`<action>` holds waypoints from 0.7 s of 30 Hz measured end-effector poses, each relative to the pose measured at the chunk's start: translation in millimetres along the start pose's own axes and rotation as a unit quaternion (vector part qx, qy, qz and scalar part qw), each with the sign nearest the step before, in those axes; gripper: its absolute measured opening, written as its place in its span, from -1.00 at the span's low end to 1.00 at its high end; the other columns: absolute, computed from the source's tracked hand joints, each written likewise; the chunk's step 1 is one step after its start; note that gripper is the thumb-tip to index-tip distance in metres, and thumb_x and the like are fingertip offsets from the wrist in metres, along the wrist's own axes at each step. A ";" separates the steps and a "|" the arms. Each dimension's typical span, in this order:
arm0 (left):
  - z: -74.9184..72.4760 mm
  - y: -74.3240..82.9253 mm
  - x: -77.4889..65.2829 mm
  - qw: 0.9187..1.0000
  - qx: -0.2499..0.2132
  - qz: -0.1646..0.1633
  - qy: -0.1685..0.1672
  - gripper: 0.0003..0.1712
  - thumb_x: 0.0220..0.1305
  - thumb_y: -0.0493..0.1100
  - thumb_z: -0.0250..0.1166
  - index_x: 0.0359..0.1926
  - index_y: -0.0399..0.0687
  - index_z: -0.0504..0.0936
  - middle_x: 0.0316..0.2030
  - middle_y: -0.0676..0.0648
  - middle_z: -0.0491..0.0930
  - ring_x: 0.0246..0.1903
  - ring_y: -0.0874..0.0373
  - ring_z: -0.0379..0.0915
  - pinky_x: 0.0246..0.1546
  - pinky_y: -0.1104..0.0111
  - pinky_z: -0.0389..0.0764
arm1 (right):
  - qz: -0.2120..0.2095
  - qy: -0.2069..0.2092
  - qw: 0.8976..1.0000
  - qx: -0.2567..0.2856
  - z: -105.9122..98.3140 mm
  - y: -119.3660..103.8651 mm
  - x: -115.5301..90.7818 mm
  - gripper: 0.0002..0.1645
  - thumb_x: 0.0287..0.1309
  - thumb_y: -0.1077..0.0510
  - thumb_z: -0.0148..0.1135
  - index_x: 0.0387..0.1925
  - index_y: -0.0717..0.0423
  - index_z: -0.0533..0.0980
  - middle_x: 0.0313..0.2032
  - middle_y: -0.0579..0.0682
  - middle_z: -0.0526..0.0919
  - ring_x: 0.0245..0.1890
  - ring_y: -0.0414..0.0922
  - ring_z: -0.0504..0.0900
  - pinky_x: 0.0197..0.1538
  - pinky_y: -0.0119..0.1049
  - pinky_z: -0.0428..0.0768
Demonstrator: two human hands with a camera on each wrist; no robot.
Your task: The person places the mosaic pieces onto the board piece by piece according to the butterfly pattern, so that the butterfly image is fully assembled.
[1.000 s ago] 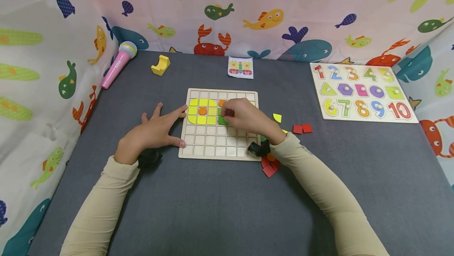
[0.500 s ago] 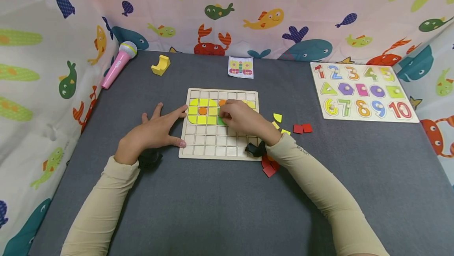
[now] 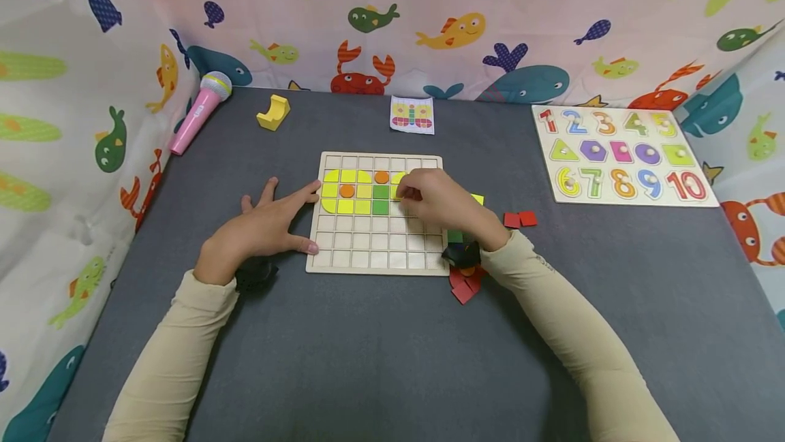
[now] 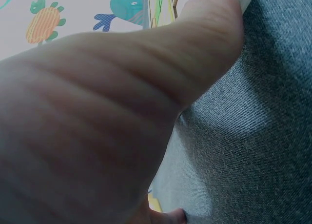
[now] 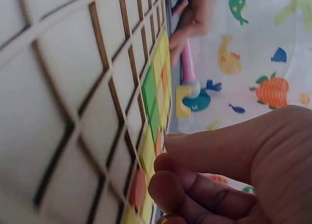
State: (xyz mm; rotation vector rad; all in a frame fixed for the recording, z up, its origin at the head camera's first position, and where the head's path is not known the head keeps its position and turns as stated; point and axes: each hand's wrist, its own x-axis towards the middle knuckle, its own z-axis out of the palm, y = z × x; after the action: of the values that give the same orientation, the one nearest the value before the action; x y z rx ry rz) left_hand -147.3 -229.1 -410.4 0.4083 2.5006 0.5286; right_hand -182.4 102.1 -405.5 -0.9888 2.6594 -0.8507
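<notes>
A wooden grid board lies on the grey table, with yellow tiles, green square tiles and orange discs in its cells. My left hand is spread at the board's left edge, index fingertip and thumb right at the frame. Over the right half of the board is my right hand, fingers curled and thumb close to the index fingertip. In the right wrist view its fingertips overlap yellow tiles and a reddish disc; I cannot tell whether they pinch a tile.
Loose red tiles lie by the board's lower right corner, others further right. Behind the board is a butterfly pattern card. A number puzzle lies at right; a pink microphone and yellow block are at back left.
My right hand has shifted right from the green tiles, uncovering both of them and the orange disc above. My left hand keeps its place at the board edge. The head view has shifted slightly.
</notes>
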 end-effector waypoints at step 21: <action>-0.4 1.7 -1.2 1.000 0.002 0.002 -0.002 0.45 0.15 0.27 0.61 0.76 0.12 -0.17 0.66 -0.20 0.09 0.57 -0.57 -0.62 0.26 -0.65 -0.43 | 0.086 0.006 0.996 -0.006 -43.3 45.9 -80.2 -0.73 0.31 0.30 0.48 0.02 0.26 0.74 -0.06 0.14 0.71 0.00 0.11 0.58 0.08 0.08 0.57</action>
State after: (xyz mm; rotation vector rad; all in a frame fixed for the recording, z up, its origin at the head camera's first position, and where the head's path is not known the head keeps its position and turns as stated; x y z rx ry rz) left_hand -146.3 -228.3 -408.7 0.4158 2.4973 0.5233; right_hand -161.3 201.7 -398.6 -0.7465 2.7147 -0.8074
